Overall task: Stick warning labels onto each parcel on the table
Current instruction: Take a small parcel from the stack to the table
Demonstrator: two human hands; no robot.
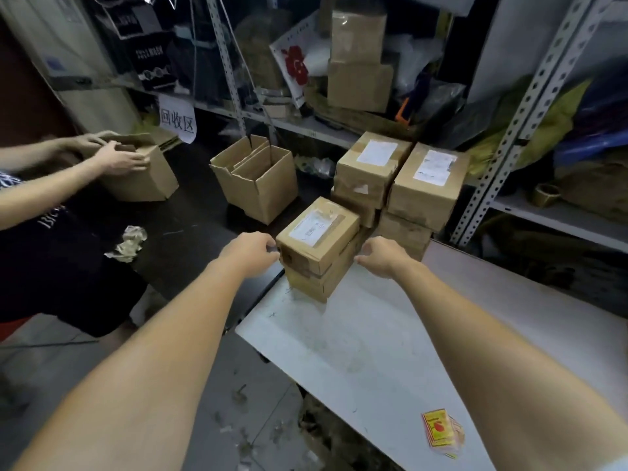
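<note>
A small brown parcel (317,232) with a white shipping label lies on top of another parcel (316,283) at the far left corner of the white table (373,351). My left hand (249,249) grips the top parcel's left end and my right hand (380,256) presses against its right side. Behind it stand two taller stacks of brown parcels (370,171) (428,185), each topped with a white label. A small pile of yellow and red warning labels (441,431) lies on the table near its front edge.
Another person at the left holds a cardboard box (142,178) with both hands over a dark table (190,239). An open empty carton (258,181) stands there, beside crumpled paper (131,243). Metal shelving (520,107) full of boxes and bags lines the back and right.
</note>
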